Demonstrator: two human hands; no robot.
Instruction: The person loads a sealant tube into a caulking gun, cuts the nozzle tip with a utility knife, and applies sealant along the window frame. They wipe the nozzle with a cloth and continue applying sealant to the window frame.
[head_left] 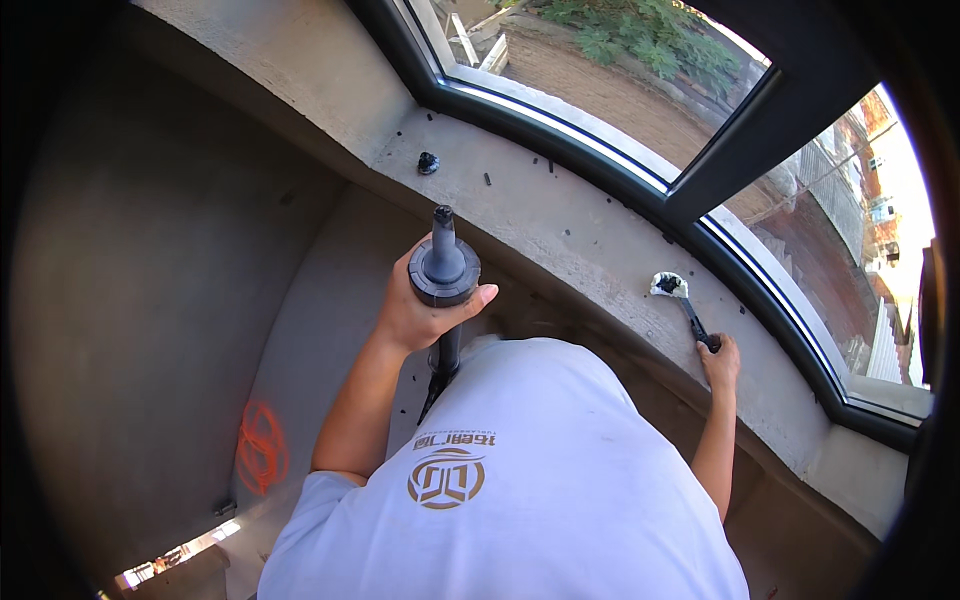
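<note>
My left hand (415, 315) is wrapped round the barrel of a dark grey caulking gun (444, 268), just below its round front cap. The gun stands nearly upright, and its tapered nozzle has a blackened tip. Its lower end is partly hidden by my white shirt. Over on the right, my right hand (722, 362) grips the black handle of a small tool (694, 318) above the concrete window ledge. The tool's head is whitish round its edge and smeared with black paste; its exact kind is unclear. A crumpled black and whitish lump (428, 163) lies on the ledge beyond the nozzle.
The concrete ledge (590, 255) runs along a dark-framed window (560, 145), with several small black bits scattered on it. A grey wall (170, 260) rises at the left. Orange scribbles (262, 450) mark a surface at the lower left.
</note>
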